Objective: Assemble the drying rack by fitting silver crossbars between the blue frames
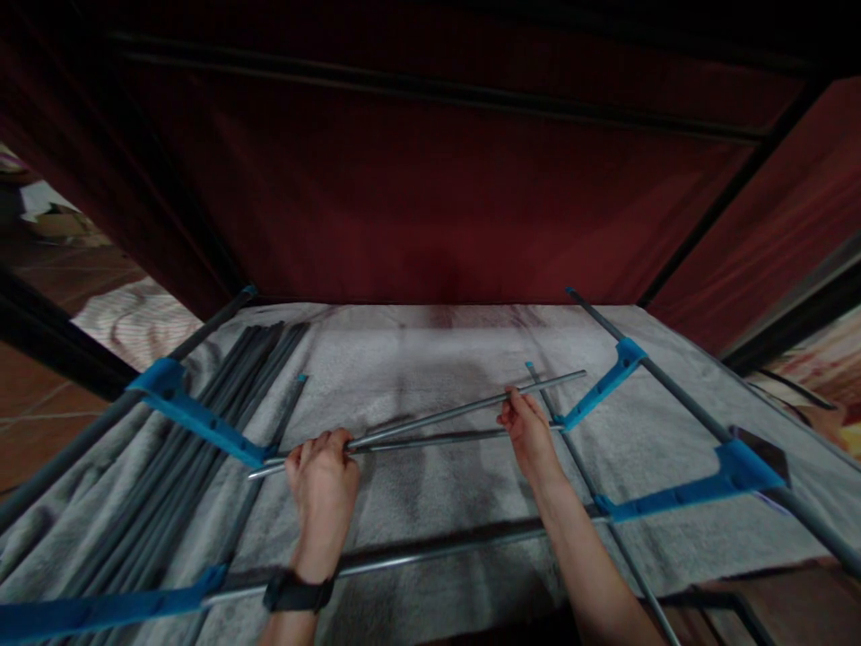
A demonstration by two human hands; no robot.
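Head view: left hand (323,480) and right hand (528,431), both clenched around grey rods (430,422).

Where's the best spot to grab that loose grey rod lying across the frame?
Probably near its two ends, from above: the loose grey rod is long, thin and nearly level. The left hand and right hand already grip it that way.
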